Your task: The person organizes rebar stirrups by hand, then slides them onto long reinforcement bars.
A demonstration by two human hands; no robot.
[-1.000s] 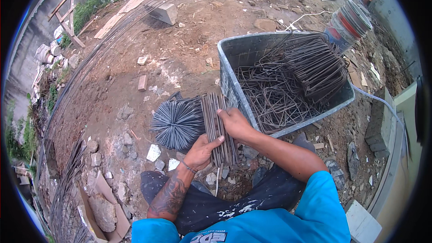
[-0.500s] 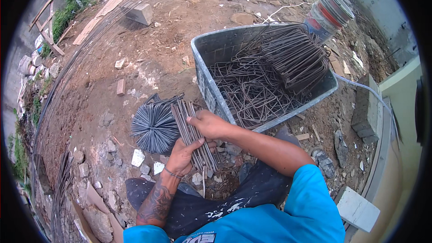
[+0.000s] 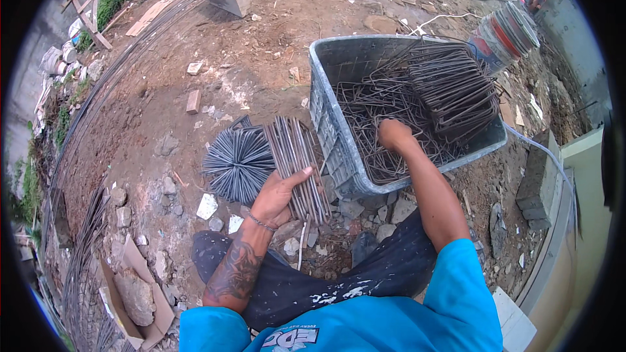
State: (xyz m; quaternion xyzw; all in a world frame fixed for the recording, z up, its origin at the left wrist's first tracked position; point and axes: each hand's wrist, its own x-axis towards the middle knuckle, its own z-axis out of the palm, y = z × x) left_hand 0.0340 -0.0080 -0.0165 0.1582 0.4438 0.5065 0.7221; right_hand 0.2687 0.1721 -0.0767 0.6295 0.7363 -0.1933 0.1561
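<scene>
A stack of bent steel stirrups (image 3: 295, 153) lies on the dirt in front of my knees. My left hand (image 3: 277, 194) grips its near end, thumb across the bars. Left of the stack a bundle of thin tie wires (image 3: 238, 163) is fanned out. A grey plastic tub (image 3: 328, 114) to the right holds several more loose stirrups (image 3: 447, 91). My right hand (image 3: 393, 134) reaches down into the tub among them. Its fingers are buried in the steel, so I cannot tell whether they hold one.
A stack of buckets (image 3: 507, 29) stands behind the tub. A concrete block (image 3: 231, 0) and a brick (image 3: 193, 101) lie on the dirt beyond. Long rebar (image 3: 81, 274) and a cardboard box with a stone (image 3: 137, 293) are at left; another block (image 3: 538, 182) at right.
My right hand has let go of the stirrup stack and moved right into the tub. My left hand stays on the stack.
</scene>
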